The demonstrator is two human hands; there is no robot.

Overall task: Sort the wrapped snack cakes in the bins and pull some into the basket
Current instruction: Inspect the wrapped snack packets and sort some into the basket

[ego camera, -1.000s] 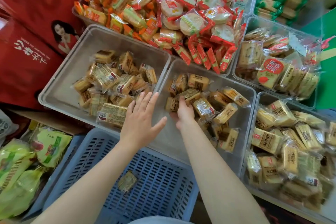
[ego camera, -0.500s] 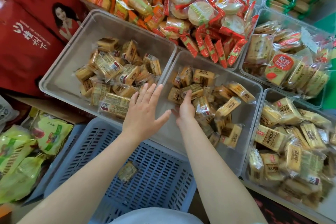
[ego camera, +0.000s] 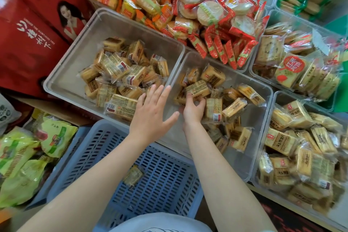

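Your right hand (ego camera: 193, 110) reaches into the middle clear bin (ego camera: 250, 122), fingers curled onto a wrapped snack cake (ego camera: 197, 89). Your left hand (ego camera: 152, 115) hovers flat, fingers spread and holding nothing, over the rim between bins. One cake (ego camera: 133, 176) lies in the blue basket (ego camera: 169, 184).

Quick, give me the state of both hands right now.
Left hand: open, fingers spread, holding nothing.
Right hand: fingers curled on a wrapped snack cake in the bin.

Bare floor along the left bin (ego camera: 62, 73) edges; cakes (ego camera: 120, 73) crowd its middle.
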